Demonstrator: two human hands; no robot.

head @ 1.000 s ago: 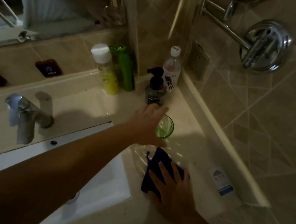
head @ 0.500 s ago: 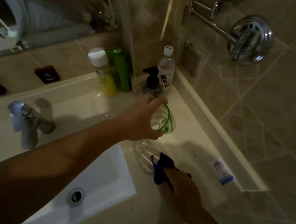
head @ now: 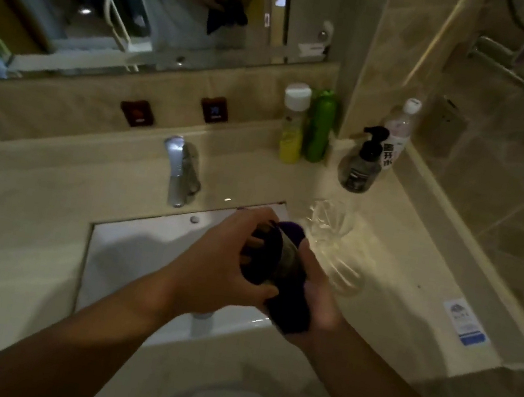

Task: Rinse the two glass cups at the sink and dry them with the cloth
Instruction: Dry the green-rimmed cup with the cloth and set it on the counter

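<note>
Over the sink's (head: 143,248) right edge, both hands hold one glass cup (head: 289,257) wrapped in the dark purple cloth (head: 291,306). My left hand (head: 220,260) grips the cup from the left, its fingers curled over the rim end. From the right, my right hand (head: 320,297) cups the cloth round the glass. Most of this cup is hidden by cloth and fingers. A second clear glass cup (head: 341,252) sits on the counter just right of my hands; blur hides whether it stands or lies.
The chrome tap (head: 179,171) stands behind the basin. A yellow bottle (head: 292,131), green bottle (head: 319,128), dark pump bottle (head: 359,169) and water bottle (head: 400,131) crowd the back right corner. A small card (head: 464,319) lies by the right wall.
My left hand lifted the green-rimmed cup off the counter and brought it toward me. My right hand picked up the cloth and wrapped it round the cup. The view swung left.
</note>
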